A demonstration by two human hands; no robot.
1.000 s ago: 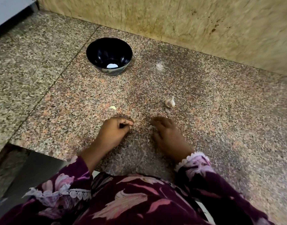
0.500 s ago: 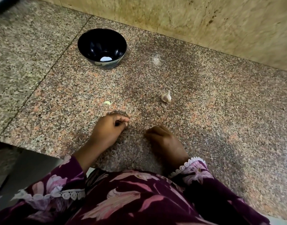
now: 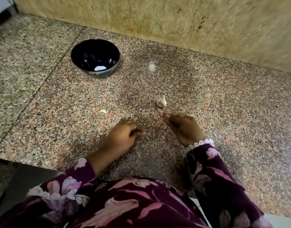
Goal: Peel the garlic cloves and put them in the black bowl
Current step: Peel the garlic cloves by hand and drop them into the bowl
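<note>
Lying on speckled granite counter (image 3: 223,112): papery white garlic bulb (image 3: 161,101). Curling loosely, contents unclear: left hand (image 3: 123,137). Pinching fingertips together, contents unclear, beside bulb: right hand (image 3: 182,127). Standing apart: glossy round black bowl (image 3: 95,57).

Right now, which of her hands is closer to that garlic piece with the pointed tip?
Right. The right hand has its fingertips just below the garlic piece; the left hand sits farther down and left.
</note>
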